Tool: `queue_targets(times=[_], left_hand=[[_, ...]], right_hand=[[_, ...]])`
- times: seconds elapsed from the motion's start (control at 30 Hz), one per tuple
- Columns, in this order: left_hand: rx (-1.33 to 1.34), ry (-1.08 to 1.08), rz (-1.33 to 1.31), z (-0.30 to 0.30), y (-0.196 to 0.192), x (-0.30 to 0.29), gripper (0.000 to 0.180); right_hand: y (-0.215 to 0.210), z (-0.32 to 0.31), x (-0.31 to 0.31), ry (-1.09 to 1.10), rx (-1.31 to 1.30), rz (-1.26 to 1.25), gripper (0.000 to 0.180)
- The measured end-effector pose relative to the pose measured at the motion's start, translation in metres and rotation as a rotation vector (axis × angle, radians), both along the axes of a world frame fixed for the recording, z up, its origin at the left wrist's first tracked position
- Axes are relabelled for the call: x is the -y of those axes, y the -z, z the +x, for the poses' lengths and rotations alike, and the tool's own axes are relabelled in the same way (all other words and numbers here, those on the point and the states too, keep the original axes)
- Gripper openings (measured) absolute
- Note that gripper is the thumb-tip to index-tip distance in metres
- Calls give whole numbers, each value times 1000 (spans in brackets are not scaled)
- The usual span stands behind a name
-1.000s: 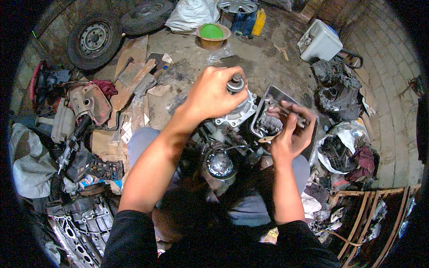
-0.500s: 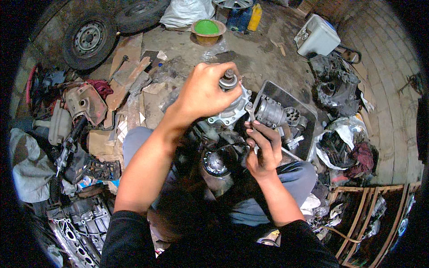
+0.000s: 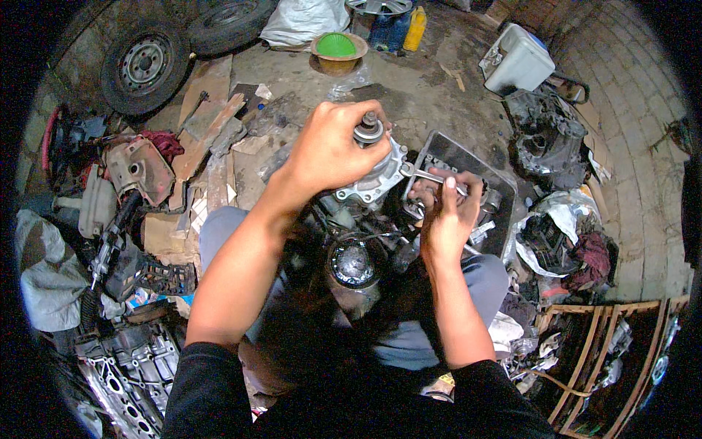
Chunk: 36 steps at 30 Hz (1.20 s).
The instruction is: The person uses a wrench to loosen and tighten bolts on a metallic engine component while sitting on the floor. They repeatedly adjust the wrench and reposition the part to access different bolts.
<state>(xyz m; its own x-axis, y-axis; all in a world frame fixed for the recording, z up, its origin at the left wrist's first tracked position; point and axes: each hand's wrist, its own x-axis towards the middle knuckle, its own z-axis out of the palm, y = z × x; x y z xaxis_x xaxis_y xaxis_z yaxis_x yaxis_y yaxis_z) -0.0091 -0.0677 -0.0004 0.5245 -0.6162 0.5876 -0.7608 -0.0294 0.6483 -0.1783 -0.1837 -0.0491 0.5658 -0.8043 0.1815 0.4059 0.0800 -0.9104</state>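
My left hand (image 3: 327, 150) is wrapped round the upright splined shaft (image 3: 369, 126) of a grey metal housing (image 3: 374, 188), its end standing out above the fingers. The housing has a flange with several bolt holes along its edge. In my right hand (image 3: 447, 223) is a steel combination wrench (image 3: 430, 176), lying almost level. Its head meets the right edge of the flange; whether it sits on a bolt is too small to tell. Below the housing, between my legs, stands a dark metal part (image 3: 356, 263) with a round top.
A grey tray (image 3: 504, 174) with metal parts stands right of the housing. Farther right lie a gearbox casing (image 3: 548, 139) and a white bag (image 3: 540, 240). Wheels (image 3: 144, 66) lean at the far left. An engine block (image 3: 124, 388) lies near left; a green-lined bowl (image 3: 340, 62) stands ahead.
My right hand has moved right and a little away from me. The wrench has swung from nearly upright in the picture to almost level. My left hand keeps its grip on the shaft.
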Motion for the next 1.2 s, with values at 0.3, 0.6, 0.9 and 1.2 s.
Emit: queue_targets(times=[0.3,0.6,0.9,1.2], left_hand=[[4,22,-2,2,-2,-1,22],[-7,13,66,2,-4,-3,18],[32,14,27,4,3,-2,19],[3,22,37,4,2,-2,17]], right_hand=[[-3,43,27,-45,-149,159,35],[-21,38,38,53,13,-26,49],[-18,-10,12,198,97,-572,15],[-5,-28,-2,177,-44,-1209,36]])
